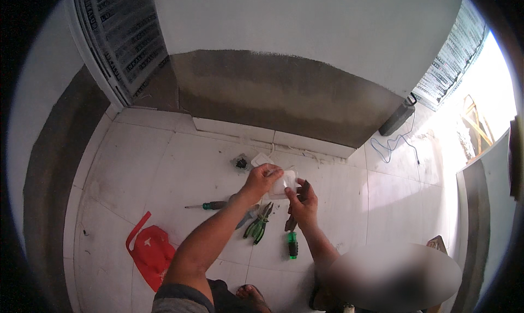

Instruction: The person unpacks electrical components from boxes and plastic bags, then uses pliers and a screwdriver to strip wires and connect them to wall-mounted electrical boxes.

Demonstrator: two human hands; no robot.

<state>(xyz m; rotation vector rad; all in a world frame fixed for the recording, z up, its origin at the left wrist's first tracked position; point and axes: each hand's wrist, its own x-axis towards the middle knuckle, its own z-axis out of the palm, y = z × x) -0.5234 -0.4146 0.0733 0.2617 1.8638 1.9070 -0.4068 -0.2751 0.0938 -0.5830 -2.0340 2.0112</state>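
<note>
My left hand [265, 179] and right hand [303, 200]: fingers pinched on one clear package [279, 188] — between them, above the tiled floor [180, 176]. Count, on floor: pliers [257, 224], one; screwdriver [214, 205], one; green-handled tool [293, 245], one. Containers: package — white piece showing; small clear bag [234, 161], dark bits inside; red bag [151, 253], contents hidden.

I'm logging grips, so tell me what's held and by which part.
A clear plastic packet: the left fingers pinch its upper left side, the right fingers its right side.
</note>
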